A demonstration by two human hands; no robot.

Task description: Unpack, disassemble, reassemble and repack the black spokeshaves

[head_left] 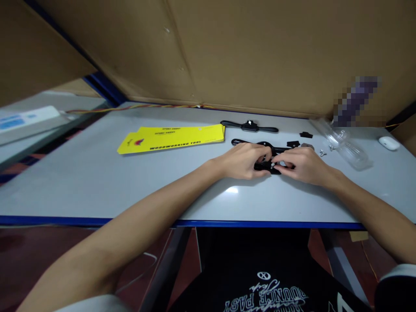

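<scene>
My left hand (243,161) is closed around a black spokeshave (275,171) held low over the table, its handles mostly hidden by my fingers. At its middle, my right hand (302,164) pinches a small silver screw (272,165) between thumb and forefinger. Just behind my hands lies a second black spokeshave (239,141), partly covered. Farther back, a third spokeshave (249,126) rests flat with both handles showing. Dark flat metal pieces (293,144) lie behind my right hand, and another black plate (306,134) sits beyond them. Loose silver screws (323,153) are to the right.
Yellow cards (175,138) printed "WOODWORKING TOOL" overlap on the left of the white table (81,182). Clear plastic packaging (354,154) and a white rounded object (389,143) lie at the right. Cardboard walls (243,56) stand behind, with a thin cable (139,106) along their foot.
</scene>
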